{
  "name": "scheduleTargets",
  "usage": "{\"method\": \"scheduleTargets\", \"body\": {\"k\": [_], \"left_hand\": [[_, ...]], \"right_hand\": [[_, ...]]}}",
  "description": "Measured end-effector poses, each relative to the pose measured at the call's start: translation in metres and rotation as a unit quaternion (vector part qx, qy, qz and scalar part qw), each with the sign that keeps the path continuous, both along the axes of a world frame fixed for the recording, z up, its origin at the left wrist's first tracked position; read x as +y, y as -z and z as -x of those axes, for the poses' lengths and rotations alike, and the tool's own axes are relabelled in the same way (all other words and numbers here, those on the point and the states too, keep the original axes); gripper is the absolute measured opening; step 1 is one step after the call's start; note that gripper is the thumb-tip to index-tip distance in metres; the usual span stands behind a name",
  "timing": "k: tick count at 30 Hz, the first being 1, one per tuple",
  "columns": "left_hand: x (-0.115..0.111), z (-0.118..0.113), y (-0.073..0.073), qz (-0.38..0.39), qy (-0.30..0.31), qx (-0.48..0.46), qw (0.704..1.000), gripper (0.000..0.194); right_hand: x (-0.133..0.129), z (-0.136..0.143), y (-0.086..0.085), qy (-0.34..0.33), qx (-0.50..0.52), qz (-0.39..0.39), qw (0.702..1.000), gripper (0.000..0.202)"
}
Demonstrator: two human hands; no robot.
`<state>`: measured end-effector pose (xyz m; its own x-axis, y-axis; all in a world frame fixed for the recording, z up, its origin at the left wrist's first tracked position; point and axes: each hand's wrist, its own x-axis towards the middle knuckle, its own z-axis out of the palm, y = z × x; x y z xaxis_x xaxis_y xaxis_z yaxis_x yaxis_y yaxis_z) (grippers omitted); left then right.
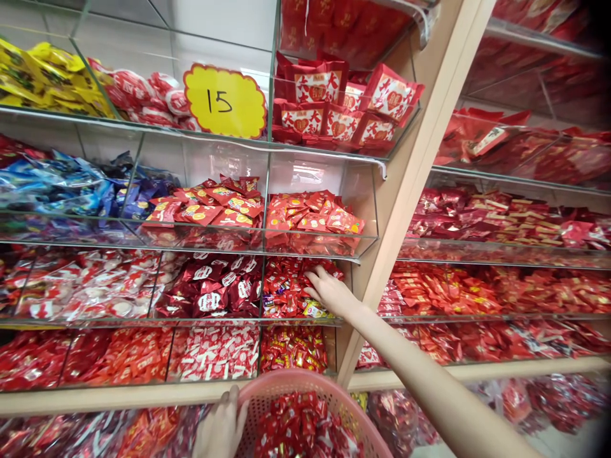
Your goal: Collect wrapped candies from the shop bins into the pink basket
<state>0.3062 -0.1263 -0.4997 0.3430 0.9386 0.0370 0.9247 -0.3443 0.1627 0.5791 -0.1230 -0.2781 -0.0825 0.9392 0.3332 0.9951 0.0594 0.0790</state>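
My right hand [330, 291] reaches into a shelf compartment of small red wrapped candies [286, 280]. Its fingers are slightly bent and apart, with the tips at the candies; nothing shows in its grasp. A few yellow-and-white wrapped candies [316, 310] lie just below it. At the bottom, my left hand [220, 425] is closed on the left rim of a pink perforated plastic basket [356, 407]. Red wrapped candies [298, 423] lie inside the basket, under the shelf's front edge.
Clear dividers and front lips separate the shelf bins, including dark red packets [210, 286] to the left. A wooden upright [405, 165] stands beside my right forearm. Higher up hangs a yellow tag marked 15 [225, 102]. Bagged candies [401, 416] sit below the wooden ledge [119, 395].
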Motion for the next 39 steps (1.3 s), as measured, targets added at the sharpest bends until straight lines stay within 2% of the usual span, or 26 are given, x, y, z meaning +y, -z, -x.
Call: {"method": "scheduleTargets", "body": {"k": [7,14,21,33,39], "left_hand": [[0.001,0.000,0.001,0.004,-0.001,0.006,1.000,0.043],[0.002,0.000,0.004,-0.002,-0.004,0.012,1.000,0.043],[0.001,0.000,0.001,0.004,0.001,0.007,1.000,0.042],[0.001,0.001,0.000,0.011,0.003,-0.002,1.000,0.043],[0.002,0.001,0.000,0.021,-0.001,0.005,1.000,0.043]], "right_hand": [[0.009,-0.017,0.006,-0.116,0.069,-0.020,0.991,0.046],[0.010,-0.027,0.007,-0.155,0.096,-0.005,0.983,0.053],[0.011,-0.032,0.000,-0.149,0.096,0.047,0.983,0.063],[0.018,-0.025,0.005,-0.172,0.082,0.040,0.981,0.057],[0.019,-0.019,0.001,-0.165,0.095,0.044,0.981,0.046]]}}
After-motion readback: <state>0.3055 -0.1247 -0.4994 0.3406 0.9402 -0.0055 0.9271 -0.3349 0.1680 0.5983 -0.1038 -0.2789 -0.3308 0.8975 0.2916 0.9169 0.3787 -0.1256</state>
